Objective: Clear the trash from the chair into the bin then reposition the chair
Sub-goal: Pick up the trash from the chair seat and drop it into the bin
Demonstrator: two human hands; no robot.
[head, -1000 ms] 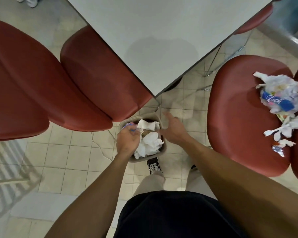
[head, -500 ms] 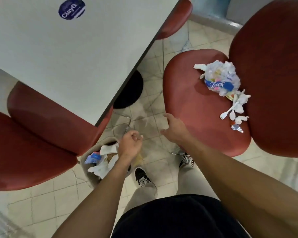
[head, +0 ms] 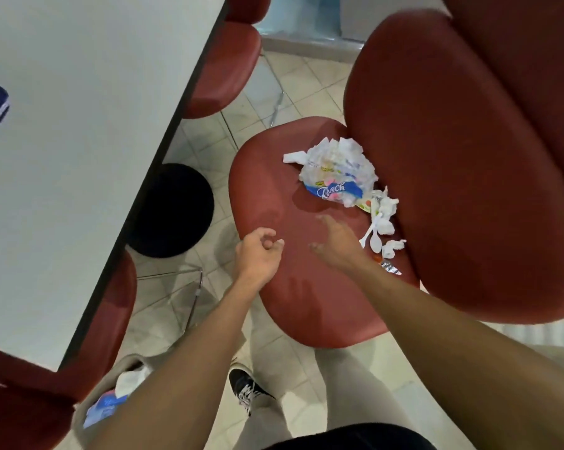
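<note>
A red chair (head: 306,287) stands in front of me with trash along the back of its seat. A crumpled white and blue wrapper (head: 337,177) lies there, with white plastic cutlery and paper scraps (head: 382,228) and a bit of foil (head: 390,269) beside it. My right hand (head: 339,243) hovers over the seat with fingers spread, just short of the cutlery, holding nothing. My left hand (head: 257,254) is over the seat's front left, fingers loosely curled, empty. The grey bin (head: 89,414) with paper inside sits at lower left, mostly hidden behind my left arm.
A white table (head: 79,157) with a black round base (head: 173,209) fills the left. Other red chairs stand at the far side (head: 222,66) and at lower left (head: 46,401). The chair's tall red backrest (head: 468,173) rises on the right. Tiled floor lies between.
I have turned from the bin toward the chair. Both hands left the bin and moved over the seat; the right hand now reaches near the trash. The bin slid to lower left of view.
</note>
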